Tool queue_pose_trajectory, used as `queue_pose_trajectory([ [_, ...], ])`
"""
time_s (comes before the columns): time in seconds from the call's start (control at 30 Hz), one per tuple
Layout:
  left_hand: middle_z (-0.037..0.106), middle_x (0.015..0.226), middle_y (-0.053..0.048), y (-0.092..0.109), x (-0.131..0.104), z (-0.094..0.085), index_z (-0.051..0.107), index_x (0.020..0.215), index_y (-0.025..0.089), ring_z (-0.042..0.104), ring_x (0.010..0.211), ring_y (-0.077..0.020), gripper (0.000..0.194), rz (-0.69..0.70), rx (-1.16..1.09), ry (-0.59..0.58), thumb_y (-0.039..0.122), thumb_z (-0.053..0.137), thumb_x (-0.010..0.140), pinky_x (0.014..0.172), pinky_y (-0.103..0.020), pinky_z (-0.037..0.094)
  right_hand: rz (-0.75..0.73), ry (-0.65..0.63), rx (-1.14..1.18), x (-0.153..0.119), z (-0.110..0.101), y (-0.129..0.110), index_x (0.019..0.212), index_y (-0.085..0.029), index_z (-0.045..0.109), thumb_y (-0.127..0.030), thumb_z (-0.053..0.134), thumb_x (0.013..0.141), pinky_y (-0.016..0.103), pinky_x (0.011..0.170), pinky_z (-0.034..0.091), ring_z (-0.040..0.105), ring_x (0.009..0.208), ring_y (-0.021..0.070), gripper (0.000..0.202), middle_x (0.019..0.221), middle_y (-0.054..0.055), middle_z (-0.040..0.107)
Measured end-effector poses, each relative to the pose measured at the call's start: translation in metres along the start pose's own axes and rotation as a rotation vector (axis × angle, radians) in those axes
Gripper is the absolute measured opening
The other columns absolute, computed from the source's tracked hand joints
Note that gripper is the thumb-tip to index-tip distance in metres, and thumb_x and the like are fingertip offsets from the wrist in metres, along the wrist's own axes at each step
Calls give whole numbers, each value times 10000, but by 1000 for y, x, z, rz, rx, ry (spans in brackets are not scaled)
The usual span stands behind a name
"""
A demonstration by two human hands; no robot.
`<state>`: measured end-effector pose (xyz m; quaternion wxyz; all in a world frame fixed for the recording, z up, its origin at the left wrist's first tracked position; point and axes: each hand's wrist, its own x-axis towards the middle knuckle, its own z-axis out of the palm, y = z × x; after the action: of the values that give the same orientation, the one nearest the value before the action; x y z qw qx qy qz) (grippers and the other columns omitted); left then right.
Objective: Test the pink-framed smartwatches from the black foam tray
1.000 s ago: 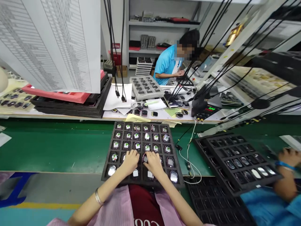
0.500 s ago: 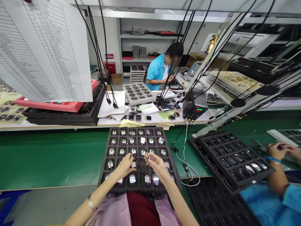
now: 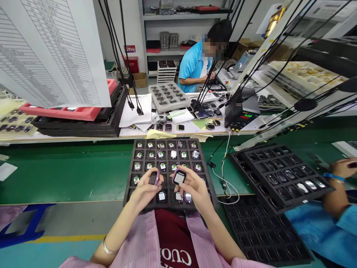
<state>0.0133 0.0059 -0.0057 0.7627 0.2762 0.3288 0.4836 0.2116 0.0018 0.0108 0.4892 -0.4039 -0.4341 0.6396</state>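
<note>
A black foam tray (image 3: 130, 163) lies in front of me, its pockets filled with several square smartwatch bodies, many with lit white and green screens. Above its near half, my left hand (image 3: 145, 188) grips a purple-edged smartwatch (image 3: 154, 178) whose dark face is tilted sideways. Beside it, my right hand (image 3: 195, 186) holds a second smartwatch (image 3: 179, 176), its lit white screen turned up towards me and the thumb at its lower edge. The two watches are apart. Both hands hide some pockets of the tray.
Dark trays of watch parts (image 3: 281, 173) are stacked at the right, near a co-worker's arm (image 3: 336, 190). A white cable (image 3: 237, 193) loops beside my tray. Behind stand a power supply (image 3: 242, 111) and a person in blue (image 3: 192, 67). Papers (image 3: 55, 56) hang at upper left.
My left hand has lifted a smartwatch out of the tray. The watch in my right hand has turned from edge-on to face-up. The view has tipped downward.
</note>
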Motion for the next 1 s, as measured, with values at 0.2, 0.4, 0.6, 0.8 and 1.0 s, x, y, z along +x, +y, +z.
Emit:
queue_pose_trajectory([
  [0.2, 617, 954, -51, 12, -17, 18, 537, 1209, 193, 588, 881, -196, 590, -20, 22, 2, 83, 619, 635, 749, -293, 461, -46, 117, -97, -5, 15, -13, 1131, -213, 625, -370, 631, 891, 254, 418, 431, 552, 469, 125, 287, 889, 68, 703],
  [0.4, 623, 1038, -87, 21, -25, 34, 530, 1157, 209, 631, 924, -243, 370, -32, 7, -19, 175, 583, 793, 721, -360, 547, -81, 95, -144, -6, 11, -11, 1173, -227, 633, -450, 522, 955, 265, 418, 428, 567, 492, 138, 331, 936, 78, 699],
  [0.6, 613, 941, -70, 23, -23, 39, 528, 1137, 189, 630, 771, -174, 257, 53, 91, -23, 292, 580, 907, 549, -245, 542, -56, 92, -160, -12, 14, -16, 1188, -242, 635, -440, 524, 956, 278, 424, 437, 575, 502, 151, 324, 955, 77, 702],
  [0.8, 618, 908, -70, 28, -20, 45, 537, 1102, 171, 639, 772, -185, 207, 75, 59, -54, 267, 543, 918, 549, -248, 546, -56, 118, -154, -16, 19, -18, 1172, -246, 655, -432, 545, 944, 279, 415, 439, 584, 500, 155, 314, 959, 74, 695],
  [1.0, 626, 951, -87, 36, -29, 50, 524, 1172, 185, 647, 854, -226, 293, 59, -12, -113, 216, 523, 881, 646, -306, 555, -34, 50, -79, -17, 15, -19, 1225, -262, 620, -389, 583, 929, 271, 441, 469, 611, 543, 160, 324, 995, 80, 706],
])
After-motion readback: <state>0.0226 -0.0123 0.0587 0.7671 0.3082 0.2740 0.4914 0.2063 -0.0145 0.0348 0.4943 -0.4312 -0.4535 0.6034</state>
